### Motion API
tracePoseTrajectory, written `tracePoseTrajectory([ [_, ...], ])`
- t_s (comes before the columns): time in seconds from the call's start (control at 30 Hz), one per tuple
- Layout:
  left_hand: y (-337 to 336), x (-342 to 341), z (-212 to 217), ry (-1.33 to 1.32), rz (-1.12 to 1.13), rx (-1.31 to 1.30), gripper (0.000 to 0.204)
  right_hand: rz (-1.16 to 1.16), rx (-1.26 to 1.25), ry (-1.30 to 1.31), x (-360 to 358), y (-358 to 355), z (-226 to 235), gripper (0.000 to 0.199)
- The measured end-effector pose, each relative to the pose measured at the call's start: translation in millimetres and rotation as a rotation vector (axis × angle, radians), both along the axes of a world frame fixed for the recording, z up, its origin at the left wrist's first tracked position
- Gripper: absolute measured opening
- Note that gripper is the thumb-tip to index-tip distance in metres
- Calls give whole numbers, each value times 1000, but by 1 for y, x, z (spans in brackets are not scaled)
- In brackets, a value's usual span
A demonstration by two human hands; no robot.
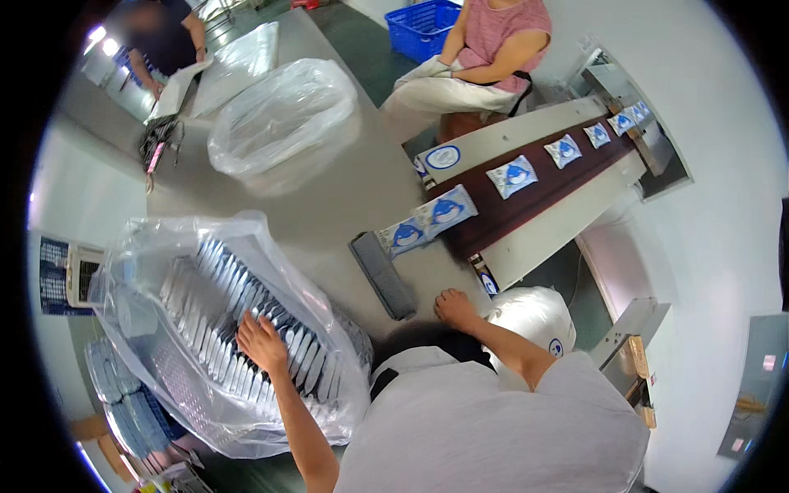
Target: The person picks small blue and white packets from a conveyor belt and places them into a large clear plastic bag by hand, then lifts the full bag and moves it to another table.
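Pouches [246, 329] stand in packed rows inside a clear bag [148, 271] at the left of the steel table [345, 189], and the left hand [261, 341] lies flat on them, fingers spread, gripping nothing. Right of that bag the right hand [454, 309] rests loosely curled and empty on the table edge, near a grey pad [382, 275], just below the belt [526, 197] carrying blue-and-white packets [448, 209].

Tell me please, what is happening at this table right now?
A person's left hand rests on rows of flat packets standing inside a clear plastic bag. The right hand lies on the grey table near a dark pad. Blue-and-white pouches lie along a brown conveyor belt, beside a seated person.
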State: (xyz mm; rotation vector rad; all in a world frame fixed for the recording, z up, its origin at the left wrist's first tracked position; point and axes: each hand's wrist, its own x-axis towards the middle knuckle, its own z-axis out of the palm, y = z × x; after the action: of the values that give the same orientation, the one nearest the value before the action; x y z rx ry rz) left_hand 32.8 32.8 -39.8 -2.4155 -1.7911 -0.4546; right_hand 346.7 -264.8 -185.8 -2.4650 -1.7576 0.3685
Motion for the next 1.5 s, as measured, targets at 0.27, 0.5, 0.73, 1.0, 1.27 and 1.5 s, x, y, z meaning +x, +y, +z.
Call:
tracePoseTrajectory([
  [0.27, 1, 1, 3, 36, -21, -12, 45, 60, -69, -24, 1, 13, 8, 26],
  [0.5, 0, 7, 10, 50, 7, -28, 45, -6, -89, 25, 5, 15, 13, 27],
  [0.73, -4, 14, 16, 53, -9, -15, 44, -53, -175, 51, 8, 14, 18, 28],
  [1.0, -3, 12, 16, 66, -28, -1, 43, 4, -166, 75, 14, 17, 7, 29],
  [1.27, -5, 16, 25, 40, -52, 38, 42, 68, 162, 544, 202, 107, 122, 21],
  [1.5, -1, 13, 17, -5, -56, 32, 42, 14, -288, -304, 374, 96, 124, 45],
])
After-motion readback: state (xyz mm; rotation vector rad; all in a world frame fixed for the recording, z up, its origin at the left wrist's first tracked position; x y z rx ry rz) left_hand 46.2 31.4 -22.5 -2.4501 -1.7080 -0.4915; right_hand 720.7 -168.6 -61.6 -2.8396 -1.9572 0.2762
